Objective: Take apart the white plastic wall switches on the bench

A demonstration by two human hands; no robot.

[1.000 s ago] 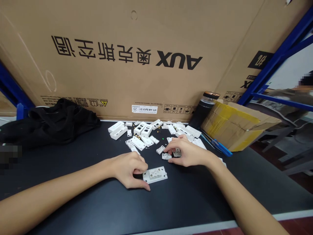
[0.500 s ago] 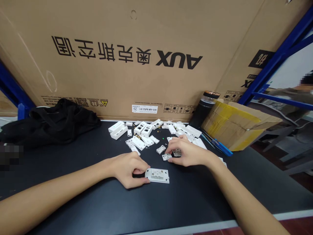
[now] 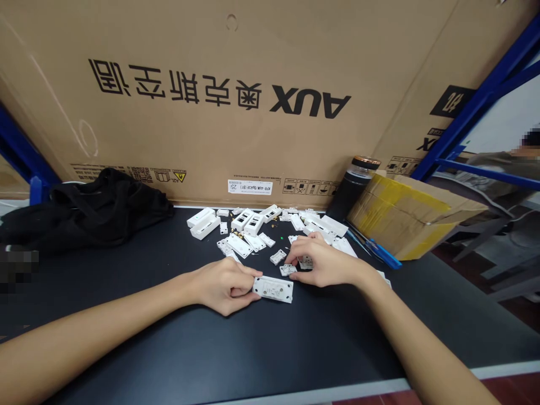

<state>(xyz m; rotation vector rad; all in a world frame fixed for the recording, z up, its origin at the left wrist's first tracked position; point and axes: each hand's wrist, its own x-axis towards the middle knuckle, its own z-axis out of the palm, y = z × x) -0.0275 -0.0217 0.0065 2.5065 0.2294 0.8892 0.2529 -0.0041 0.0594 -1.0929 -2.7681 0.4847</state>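
Between thumb and forefinger, my left hand (image 3: 225, 284) pinches one end of a flat white plastic plate (image 3: 274, 289) with small round holes. The plate is tilted, its far edge close to a small white plastic piece (image 3: 287, 270). My right hand (image 3: 320, 261) has its thumb and fingertips closed on the right end of that small piece. Another small white block (image 3: 278, 257) lies just behind it. Partly hidden under my right hand is a further white part (image 3: 306, 262).
Several white plastic housings and plates (image 3: 253, 223) lie scattered at the back against a large cardboard carton (image 3: 211, 140). A black cloth (image 3: 109, 202) is at left. A black bottle (image 3: 352, 188), a taped box (image 3: 405, 216) and a blue-handled tool (image 3: 383, 254) stand or lie at right.
My left hand has raised the white plate slightly and moved it away from me, tilting it, nearer the small piece. My right hand has stayed in place.
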